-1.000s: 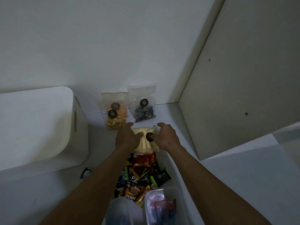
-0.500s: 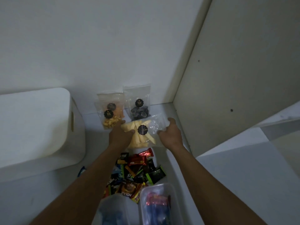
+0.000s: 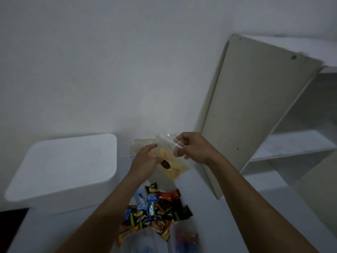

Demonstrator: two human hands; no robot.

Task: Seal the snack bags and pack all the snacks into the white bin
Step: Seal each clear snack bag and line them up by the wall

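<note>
Both hands hold a clear bag of pale yellow snack sticks [image 3: 174, 166] with a dark round label, lifted off the white surface. My left hand [image 3: 145, 161] grips the bag's left side. My right hand [image 3: 193, 148] pinches the bag's top edge by its red zip strip. Behind the hands another clear snack bag [image 3: 139, 146] leans on the wall, mostly hidden. The white bin [image 3: 63, 172] stands at the left. A heap of small wrapped snacks [image 3: 156, 207] lies below the hands.
Two clear plastic containers [image 3: 164, 240] sit at the bottom edge near me. A beige board [image 3: 255, 106] leans against the wall on the right, beside white shelves [image 3: 295, 147]. A white wall closes the back.
The yellow-stick bag has been raised from the surface and turned upright. My right hand moved up to its zip edge. The camera tilted up, and the other bags are now mostly hidden.
</note>
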